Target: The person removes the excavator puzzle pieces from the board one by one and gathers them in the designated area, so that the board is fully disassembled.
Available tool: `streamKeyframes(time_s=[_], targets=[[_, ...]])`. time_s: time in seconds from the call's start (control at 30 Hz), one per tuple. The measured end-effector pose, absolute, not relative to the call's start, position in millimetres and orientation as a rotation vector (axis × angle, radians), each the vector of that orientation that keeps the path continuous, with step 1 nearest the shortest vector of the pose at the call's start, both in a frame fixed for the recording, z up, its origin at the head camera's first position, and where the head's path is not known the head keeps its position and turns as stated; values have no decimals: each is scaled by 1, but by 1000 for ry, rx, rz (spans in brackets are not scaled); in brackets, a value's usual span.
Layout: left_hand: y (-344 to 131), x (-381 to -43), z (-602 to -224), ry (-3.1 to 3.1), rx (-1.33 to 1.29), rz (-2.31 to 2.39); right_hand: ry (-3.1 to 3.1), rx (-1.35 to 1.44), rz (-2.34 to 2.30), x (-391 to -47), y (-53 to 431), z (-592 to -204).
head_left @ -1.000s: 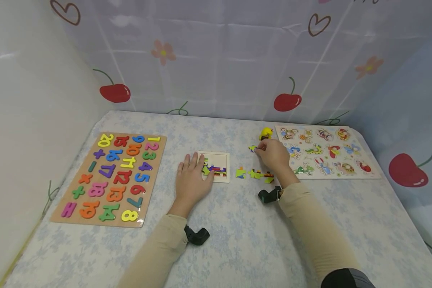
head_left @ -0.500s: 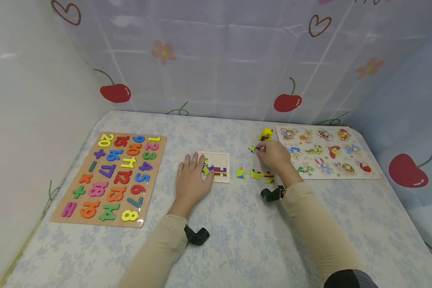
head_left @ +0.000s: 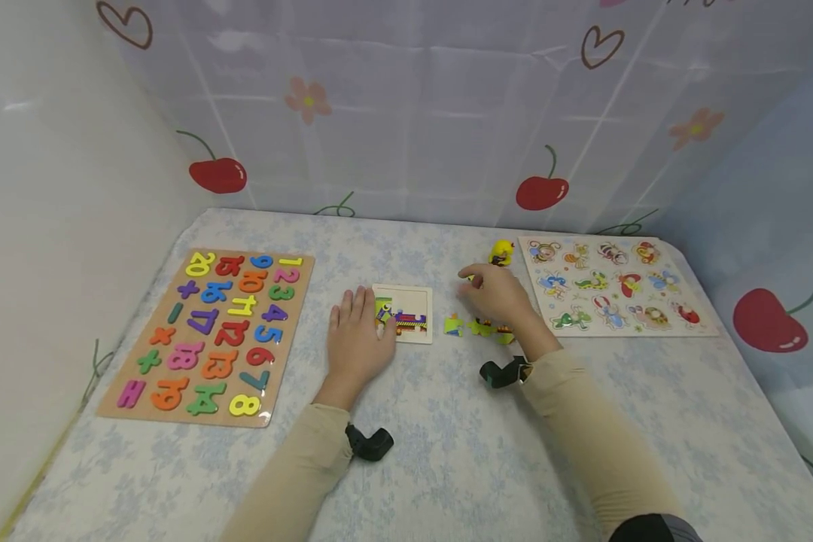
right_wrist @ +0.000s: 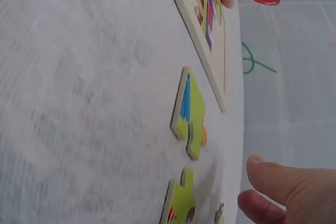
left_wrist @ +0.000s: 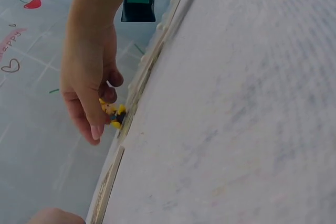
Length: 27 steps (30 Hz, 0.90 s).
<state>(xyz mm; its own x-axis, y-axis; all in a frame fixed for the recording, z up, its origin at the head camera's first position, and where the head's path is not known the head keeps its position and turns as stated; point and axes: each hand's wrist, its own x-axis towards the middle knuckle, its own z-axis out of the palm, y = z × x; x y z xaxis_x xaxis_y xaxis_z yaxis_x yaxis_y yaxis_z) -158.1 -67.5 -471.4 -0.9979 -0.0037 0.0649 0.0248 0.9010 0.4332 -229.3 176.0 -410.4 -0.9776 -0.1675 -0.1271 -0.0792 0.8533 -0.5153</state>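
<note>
In the head view my left hand (head_left: 357, 342) lies with its fingers fairly straight over the left side of a small wooden jigsaw puzzle tray (head_left: 413, 292). Part of a colourful picture is fitted along the tray's lower half. My right hand (head_left: 501, 297) hovers to the right of the tray, fingers loosely bent, holding nothing. A jigsaw piece (head_left: 471, 278) shows partly beneath its fingers. In the right wrist view the thumb (right_wrist: 270, 177) and a finger stand beyond a green piece with a blue stripe (right_wrist: 194, 103). Another green jigsaw piece (right_wrist: 181, 200) lies closer.
A board of coloured numbers (head_left: 129, 376) lies at the left. On the right is an insect picture board (head_left: 623, 327). A yellow toy figure (head_left: 500, 253) stands beside its back left corner. More loose pieces (head_left: 479, 327) lie below my right hand.
My right hand has shifted left and its fingers have spread from their pinch near the piece. My left hand has slid slightly left, uncovering more of the picture in the tray.
</note>
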Motion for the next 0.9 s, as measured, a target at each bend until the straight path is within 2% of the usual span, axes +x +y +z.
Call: streamKeyframes(time_s=[0.5,0.9], targets=[[-70,-159,-472,-3038,67,-638,2774,-418,-745,-225,109,-412],[-71,-159,-472,-3042,36,-609,2735,-481,-698,-227,84,-417]])
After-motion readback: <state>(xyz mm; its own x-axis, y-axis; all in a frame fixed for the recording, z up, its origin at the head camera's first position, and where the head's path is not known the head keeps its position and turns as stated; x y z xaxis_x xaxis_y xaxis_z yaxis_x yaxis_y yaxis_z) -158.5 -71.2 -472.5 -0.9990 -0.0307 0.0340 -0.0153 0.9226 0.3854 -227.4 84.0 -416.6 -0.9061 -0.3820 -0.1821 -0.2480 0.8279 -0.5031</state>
